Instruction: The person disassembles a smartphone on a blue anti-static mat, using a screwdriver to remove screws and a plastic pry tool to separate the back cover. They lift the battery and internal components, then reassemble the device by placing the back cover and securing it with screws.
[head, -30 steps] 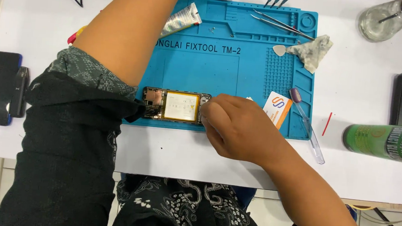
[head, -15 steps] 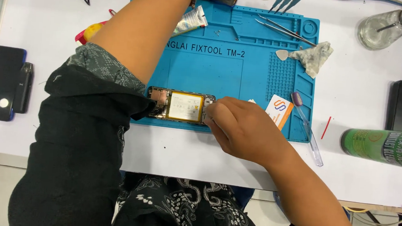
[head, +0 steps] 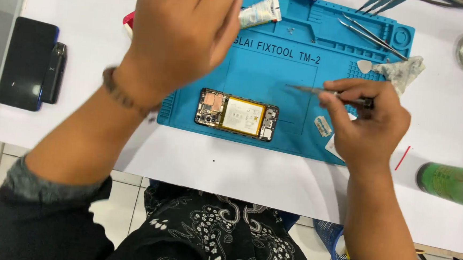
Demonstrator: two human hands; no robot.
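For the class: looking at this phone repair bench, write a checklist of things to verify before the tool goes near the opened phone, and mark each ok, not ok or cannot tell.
1. Opened phone lies flat on the blue mat, nothing covering it: ok.
2. Right hand grips the thin metal tool firmly: ok.
3. Tool tip is over the mat, off the phone: ok.
4. Left hand is steady: cannot tell, it is raised and blurred.
5. What the left hand holds: cannot tell.
6. Green can lies clear of the mat: ok.
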